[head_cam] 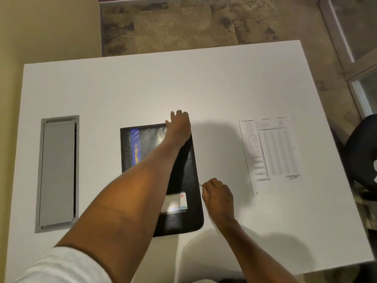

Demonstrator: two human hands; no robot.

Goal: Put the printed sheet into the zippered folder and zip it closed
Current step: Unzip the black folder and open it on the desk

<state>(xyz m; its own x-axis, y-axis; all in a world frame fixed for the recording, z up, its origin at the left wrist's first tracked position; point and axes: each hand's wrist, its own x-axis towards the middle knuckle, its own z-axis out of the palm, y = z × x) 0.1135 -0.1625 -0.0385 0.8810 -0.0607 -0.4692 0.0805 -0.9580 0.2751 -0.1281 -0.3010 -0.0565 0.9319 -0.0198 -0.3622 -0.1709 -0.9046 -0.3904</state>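
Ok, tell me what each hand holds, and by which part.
Right hand pinches the zipper pull at the black folder's right edge; left hand presses its far corner.

White table [142,88]: black folder [183,160], printed sheet [269,152], grey hatch [58,172].

A single wide-angle head-worn view looks steeply down and forward from above the near edge of the white rectangular table [142,88], close enough that both forearms fill the foreground, with mottled brown carpet [193,23] beyond the far edge.
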